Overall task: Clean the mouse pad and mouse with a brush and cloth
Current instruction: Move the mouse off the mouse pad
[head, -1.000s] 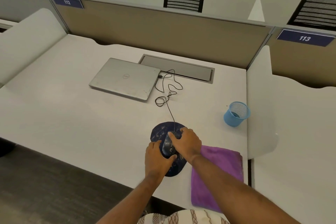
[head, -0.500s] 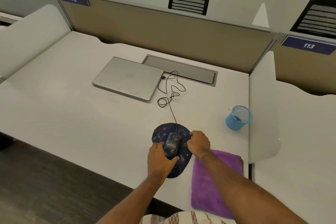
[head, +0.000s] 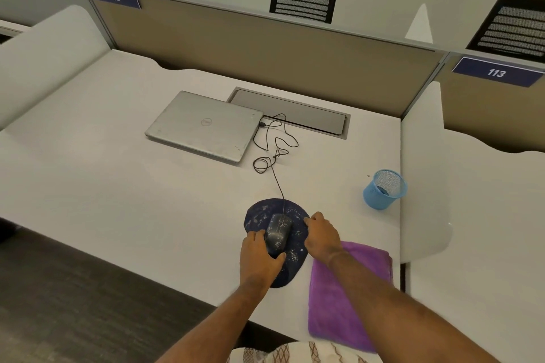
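Note:
A dark blue mouse pad, speckled with white dust, lies near the desk's front edge. On it sits a dusty black wired mouse. My left hand grips the mouse's near end, fingers on its left side and thumb on its right. My right hand sits at the pad's right edge with curled fingers on that edge. A folded purple cloth lies just right of the pad, partly under my right forearm. No brush is visible.
A closed silver laptop lies farther back, with the mouse cable looped beside it. A blue mesh cup stands at the right. A grey cable hatch and tan partition close the back.
My right hand came off the top of the mouse and moved right to the pad's edge. My left hand stayed at the mouse's near end.

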Motion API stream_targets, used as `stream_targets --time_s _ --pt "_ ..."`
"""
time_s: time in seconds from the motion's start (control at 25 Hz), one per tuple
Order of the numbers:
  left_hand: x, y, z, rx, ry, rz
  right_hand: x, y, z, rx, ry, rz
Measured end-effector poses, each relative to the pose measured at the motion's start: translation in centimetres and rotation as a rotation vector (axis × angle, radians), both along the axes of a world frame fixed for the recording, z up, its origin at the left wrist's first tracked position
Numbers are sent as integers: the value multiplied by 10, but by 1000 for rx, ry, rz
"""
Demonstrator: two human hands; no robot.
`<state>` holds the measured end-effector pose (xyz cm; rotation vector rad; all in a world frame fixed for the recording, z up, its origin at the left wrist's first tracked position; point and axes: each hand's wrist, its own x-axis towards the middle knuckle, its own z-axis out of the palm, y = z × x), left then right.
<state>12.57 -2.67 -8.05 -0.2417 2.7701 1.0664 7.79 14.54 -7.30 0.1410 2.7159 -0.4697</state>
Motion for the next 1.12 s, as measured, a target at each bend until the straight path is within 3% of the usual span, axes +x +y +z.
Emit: stream_targets --time_s 0.76,1.12 --pt "-7 7 -7 -33 -35 -6 24 11 -14 139 97 177" --pt "-11 8 -6 -9 -27 18 31 18 -22 173 37 237"
